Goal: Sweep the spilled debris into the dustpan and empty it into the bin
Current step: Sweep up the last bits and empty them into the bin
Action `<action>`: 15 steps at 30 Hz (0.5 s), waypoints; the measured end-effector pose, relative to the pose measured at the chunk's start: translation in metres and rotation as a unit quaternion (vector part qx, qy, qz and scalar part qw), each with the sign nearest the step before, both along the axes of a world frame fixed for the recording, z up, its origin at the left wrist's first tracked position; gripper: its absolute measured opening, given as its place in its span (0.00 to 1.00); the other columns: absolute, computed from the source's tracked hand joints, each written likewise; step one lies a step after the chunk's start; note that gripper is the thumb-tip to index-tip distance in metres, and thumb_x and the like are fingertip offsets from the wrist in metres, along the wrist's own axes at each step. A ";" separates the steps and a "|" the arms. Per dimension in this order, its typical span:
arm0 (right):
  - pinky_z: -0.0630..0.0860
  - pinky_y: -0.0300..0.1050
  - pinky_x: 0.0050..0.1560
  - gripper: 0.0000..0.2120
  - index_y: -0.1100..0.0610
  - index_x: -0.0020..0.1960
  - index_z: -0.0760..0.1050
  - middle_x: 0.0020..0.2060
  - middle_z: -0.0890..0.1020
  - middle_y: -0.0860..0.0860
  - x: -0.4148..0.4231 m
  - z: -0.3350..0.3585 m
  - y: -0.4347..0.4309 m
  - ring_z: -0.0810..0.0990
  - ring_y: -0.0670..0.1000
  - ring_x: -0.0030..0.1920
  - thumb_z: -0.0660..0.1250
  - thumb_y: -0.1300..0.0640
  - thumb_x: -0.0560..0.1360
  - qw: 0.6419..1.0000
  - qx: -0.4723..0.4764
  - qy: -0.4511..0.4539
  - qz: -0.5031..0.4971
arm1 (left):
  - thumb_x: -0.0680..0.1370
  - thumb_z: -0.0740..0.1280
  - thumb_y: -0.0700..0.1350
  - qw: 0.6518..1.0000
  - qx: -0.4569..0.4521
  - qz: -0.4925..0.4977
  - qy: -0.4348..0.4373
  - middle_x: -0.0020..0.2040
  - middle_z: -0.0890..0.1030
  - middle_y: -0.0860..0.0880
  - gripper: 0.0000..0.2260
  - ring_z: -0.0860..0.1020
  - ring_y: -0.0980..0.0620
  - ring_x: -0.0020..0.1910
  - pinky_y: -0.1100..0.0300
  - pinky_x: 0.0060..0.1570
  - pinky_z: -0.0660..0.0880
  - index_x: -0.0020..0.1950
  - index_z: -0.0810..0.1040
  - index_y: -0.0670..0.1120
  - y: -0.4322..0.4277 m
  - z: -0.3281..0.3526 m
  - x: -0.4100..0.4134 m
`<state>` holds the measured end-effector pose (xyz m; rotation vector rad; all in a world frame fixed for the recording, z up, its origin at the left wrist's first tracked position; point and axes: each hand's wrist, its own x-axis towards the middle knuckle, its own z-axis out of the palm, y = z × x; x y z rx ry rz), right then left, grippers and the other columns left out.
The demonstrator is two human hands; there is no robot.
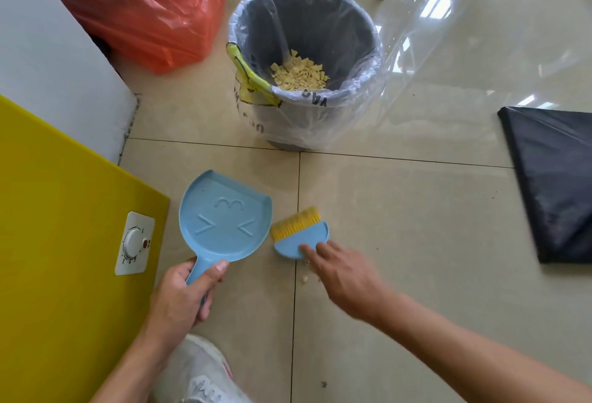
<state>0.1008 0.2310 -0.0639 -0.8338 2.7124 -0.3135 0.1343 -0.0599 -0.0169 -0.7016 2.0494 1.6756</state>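
Most of the debris already lay in the lined bin, and the dustpan just in front of the bin looked empty. The left hand had its grip clenched around the dustpan handle. Beside the dustpan, the right hand rested loose fingers on the brush, not clasping it. A few crumbs under that hand were still to be swept, I judged.

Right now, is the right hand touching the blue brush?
Touching. The head view shows the right hand's fingertips resting on the blue brush, not yet gripping it.
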 end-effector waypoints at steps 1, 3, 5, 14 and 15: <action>0.72 0.52 0.31 0.20 0.57 0.71 0.68 0.44 0.75 0.51 0.017 0.000 0.007 0.74 0.54 0.41 0.61 0.57 0.80 1.000 0.001 -0.008 0.021 | 0.79 0.71 0.52 1.000 -0.001 0.000 -0.002 0.22 0.69 0.44 0.19 0.62 0.51 0.21 0.65 0.24 0.59 0.37 0.76 0.39 0.001 -0.001 0.000; 0.71 0.49 0.32 0.20 0.56 0.71 0.69 0.44 0.75 0.49 0.044 0.002 0.024 0.73 0.53 0.41 0.62 0.55 0.81 0.998 0.015 -0.027 0.046 | 0.79 0.70 0.52 1.000 0.000 -0.006 -0.005 0.22 0.69 0.44 0.16 0.63 0.51 0.21 0.63 0.25 0.60 0.37 0.76 0.41 0.002 -0.002 0.001; 0.70 0.48 0.32 0.18 0.55 0.70 0.71 0.44 0.75 0.48 0.061 0.009 0.041 0.72 0.52 0.40 0.59 0.53 0.82 0.998 0.034 -0.029 0.051 | 0.79 0.70 0.52 1.000 0.003 -0.011 -0.005 0.23 0.70 0.44 0.16 0.63 0.51 0.22 0.63 0.25 0.60 0.36 0.77 0.45 0.003 -0.002 0.002; 0.74 0.42 0.40 0.13 0.46 0.64 0.77 0.40 0.80 0.45 0.066 0.061 -0.010 0.78 0.46 0.40 0.58 0.48 0.84 0.955 -0.181 -0.130 -0.194 | 0.75 0.72 0.57 1.000 0.012 -0.014 0.003 0.22 0.69 0.43 0.18 0.63 0.50 0.22 0.64 0.22 0.60 0.38 0.77 0.43 0.004 -0.003 0.005; 0.72 0.41 0.39 0.10 0.46 0.59 0.79 0.35 0.78 0.46 0.065 0.062 -0.026 0.75 0.45 0.36 0.59 0.50 0.84 0.922 -0.237 -0.192 -0.238 | 0.74 0.71 0.58 1.000 0.012 -0.012 0.004 0.22 0.69 0.43 0.19 0.63 0.50 0.22 0.64 0.22 0.60 0.38 0.77 0.43 0.004 -0.002 0.004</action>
